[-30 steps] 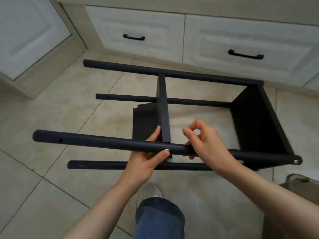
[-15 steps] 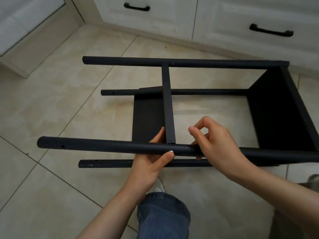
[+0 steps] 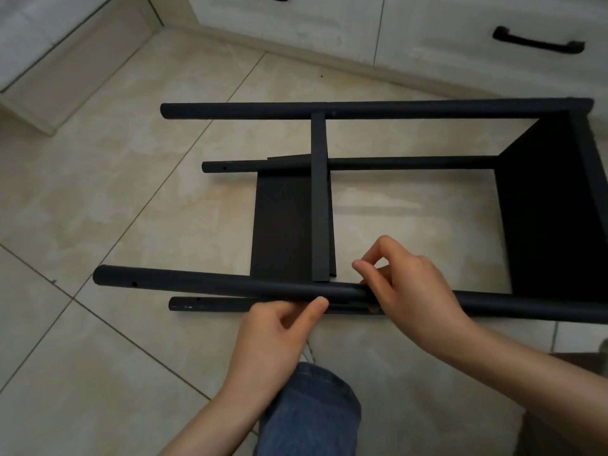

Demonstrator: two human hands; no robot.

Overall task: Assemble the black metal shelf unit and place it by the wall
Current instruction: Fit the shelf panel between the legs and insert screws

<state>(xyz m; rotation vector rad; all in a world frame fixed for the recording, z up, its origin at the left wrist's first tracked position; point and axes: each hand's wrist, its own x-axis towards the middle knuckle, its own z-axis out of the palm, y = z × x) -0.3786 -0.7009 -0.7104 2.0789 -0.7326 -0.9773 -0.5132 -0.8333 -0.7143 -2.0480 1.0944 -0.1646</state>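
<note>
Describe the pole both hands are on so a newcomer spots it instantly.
Find the black shelf frame on its side on the tiled floor by the white drawers. Of its four poles, take the raised pole nearest the camera, crossed by the right hand, with the left hand beneath. Unlike the lower pole beside it, it looks thicker and reaches further left.

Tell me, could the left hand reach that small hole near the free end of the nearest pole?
Probably yes. The left hand holds the nearest pole, and the hole sits further left along it, uncovered, with nothing but bare pole between them.
</note>
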